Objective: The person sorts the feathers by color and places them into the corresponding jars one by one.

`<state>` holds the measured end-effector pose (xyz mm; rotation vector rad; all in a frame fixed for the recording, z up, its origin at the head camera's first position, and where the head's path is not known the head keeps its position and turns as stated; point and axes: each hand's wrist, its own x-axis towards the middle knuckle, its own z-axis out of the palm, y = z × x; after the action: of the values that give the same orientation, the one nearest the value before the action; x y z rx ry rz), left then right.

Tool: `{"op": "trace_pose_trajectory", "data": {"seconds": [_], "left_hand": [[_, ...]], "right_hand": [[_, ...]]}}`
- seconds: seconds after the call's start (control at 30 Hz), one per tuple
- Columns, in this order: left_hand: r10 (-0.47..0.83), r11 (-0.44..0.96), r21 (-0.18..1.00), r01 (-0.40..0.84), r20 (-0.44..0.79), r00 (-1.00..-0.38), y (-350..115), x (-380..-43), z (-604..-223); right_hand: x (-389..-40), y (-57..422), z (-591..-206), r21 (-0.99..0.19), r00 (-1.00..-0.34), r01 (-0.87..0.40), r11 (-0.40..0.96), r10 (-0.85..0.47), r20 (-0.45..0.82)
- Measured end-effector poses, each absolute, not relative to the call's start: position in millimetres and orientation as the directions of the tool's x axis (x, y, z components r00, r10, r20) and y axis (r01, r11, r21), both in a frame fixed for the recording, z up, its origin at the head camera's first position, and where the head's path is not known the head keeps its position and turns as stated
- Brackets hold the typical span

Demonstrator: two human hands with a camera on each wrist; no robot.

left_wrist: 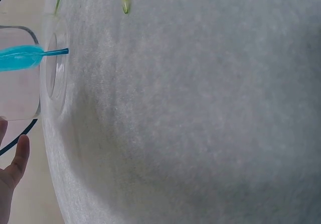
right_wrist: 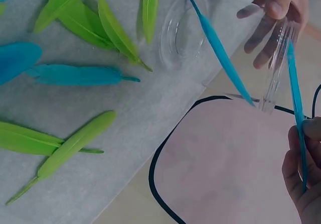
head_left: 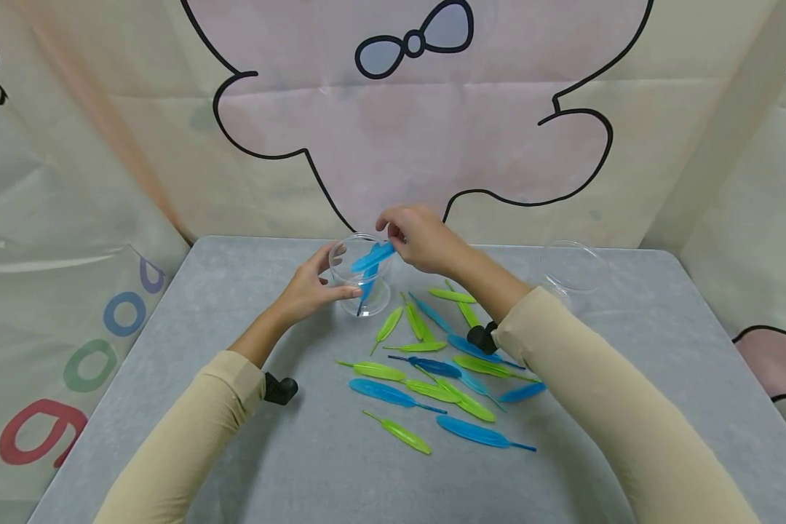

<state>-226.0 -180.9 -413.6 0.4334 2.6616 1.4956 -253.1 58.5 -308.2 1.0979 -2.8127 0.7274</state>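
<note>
My left hand (head_left: 309,290) holds a clear plastic cup (head_left: 383,300) near the table's far edge, thumb and fingers on its sides. One blue feather (right_wrist: 220,56) leans inside the cup, its quill toward the base. My right hand (head_left: 422,236) pinches another blue feather (right_wrist: 296,83), which crosses the cup's rim (right_wrist: 275,68) in the right wrist view. Only the fingertips of the left hand (left_wrist: 16,166) show at the edge of the left wrist view, beside the feather (left_wrist: 22,58) in the cup.
Several green feathers (head_left: 409,437) and blue feathers (head_left: 474,431) lie scattered over the grey table (head_left: 314,466). A second clear round container (head_left: 573,289) stands at the back right, beyond the right forearm. A printed cloth backdrop (head_left: 380,145) rises behind the table.
</note>
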Motion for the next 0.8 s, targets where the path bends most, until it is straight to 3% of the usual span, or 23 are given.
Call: {"op": "trace_pose_trajectory", "data": {"seconds": [0.47, 0.8], "left_hand": [[0.268, 0.489, 0.846, 0.214, 0.087, -0.96, -180, -224, -414], [0.284, 0.475, 0.851, 0.223, 0.091, -0.954, -181, -223, -412]], "right_hand": [[-251, 42, -317, -0.36, -0.717, -0.683, 0.635, -0.676, 0.168], [-247, 29, -321, -0.384, -0.685, -0.706, 0.595, -0.711, 0.157]]}}
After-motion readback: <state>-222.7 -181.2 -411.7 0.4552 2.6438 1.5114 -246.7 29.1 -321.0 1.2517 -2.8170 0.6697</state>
